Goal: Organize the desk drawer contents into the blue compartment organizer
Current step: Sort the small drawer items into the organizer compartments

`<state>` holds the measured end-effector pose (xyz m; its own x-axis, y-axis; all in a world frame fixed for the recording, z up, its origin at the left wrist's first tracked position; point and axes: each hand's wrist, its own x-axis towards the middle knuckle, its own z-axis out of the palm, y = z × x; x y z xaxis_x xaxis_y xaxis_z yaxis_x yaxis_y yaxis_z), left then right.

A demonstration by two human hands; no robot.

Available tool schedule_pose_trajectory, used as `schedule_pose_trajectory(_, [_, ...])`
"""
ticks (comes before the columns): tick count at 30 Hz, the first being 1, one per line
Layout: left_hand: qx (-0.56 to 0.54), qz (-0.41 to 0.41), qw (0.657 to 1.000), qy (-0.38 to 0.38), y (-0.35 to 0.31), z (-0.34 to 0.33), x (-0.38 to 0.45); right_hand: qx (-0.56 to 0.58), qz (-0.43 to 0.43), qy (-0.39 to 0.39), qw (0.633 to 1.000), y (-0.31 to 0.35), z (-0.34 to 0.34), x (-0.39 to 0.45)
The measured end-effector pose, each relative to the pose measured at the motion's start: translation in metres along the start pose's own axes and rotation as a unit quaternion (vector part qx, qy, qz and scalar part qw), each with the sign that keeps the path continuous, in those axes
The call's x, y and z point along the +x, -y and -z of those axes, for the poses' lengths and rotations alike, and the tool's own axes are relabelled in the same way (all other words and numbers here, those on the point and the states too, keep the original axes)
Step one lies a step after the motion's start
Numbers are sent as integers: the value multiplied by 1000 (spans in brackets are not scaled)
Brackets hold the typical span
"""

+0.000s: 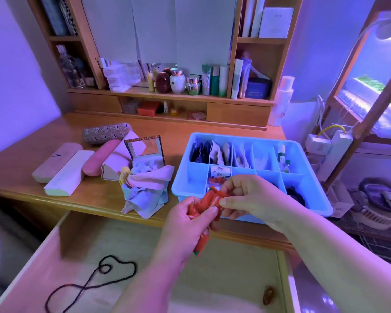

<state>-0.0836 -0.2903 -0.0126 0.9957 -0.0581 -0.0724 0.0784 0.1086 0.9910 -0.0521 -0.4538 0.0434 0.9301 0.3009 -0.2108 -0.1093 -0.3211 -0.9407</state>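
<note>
1. While both hands meet above the desk's front edge, the left hand [191, 219] and right hand [242, 195] are each closed on a bunch of red packets [209, 203] (print too blurred to read).
2. One packet hangs below the left palm, over the open drawer [77, 240].
3. Blue organizer [312, 177] sits at the desk's right front corner; back compartments hold sachets, a front one holds a tissue pack [220, 171].
4. Black bead string [95, 283] lies on the drawer floor, near its left side.
5. Pink case [101, 158] lies at desk left.
</note>
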Motion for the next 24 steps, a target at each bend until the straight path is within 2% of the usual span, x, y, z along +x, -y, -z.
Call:
schedule_pose_trajectory(5, [82,-60,994,27,1,-5,-3,-36,13,9,999,2,1,3])
schedule_pose_trajectory(11, [68,-53,996,33,1,-3,-6,-94,12,65,993,0,8,5])
schedule_pose_trajectory(13, [29,-34,999,19,1,-1,-6,-86,22,23,996,2,17,9])
schedule_pose_trajectory(15, [12,-20,1000,-6,4,4,-4,-80,44,-88,992,5,32,20])
schedule_pose_trajectory(17, [32,-24,998,-42,8,9,-2,-148,68,-184,969,9,42,35])
schedule_pose_trajectory(19, [55,-38,995,-81,9,12,1,-252,86,-197,943,14,37,50])
schedule_pose_trajectory(21, [83,-59,989,-110,9,16,6,-308,98,-183,928,15,25,65])
schedule_pose_trajectory(24, [128,-74,982,-118,8,20,11,-384,114,-183,898,12,10,85])
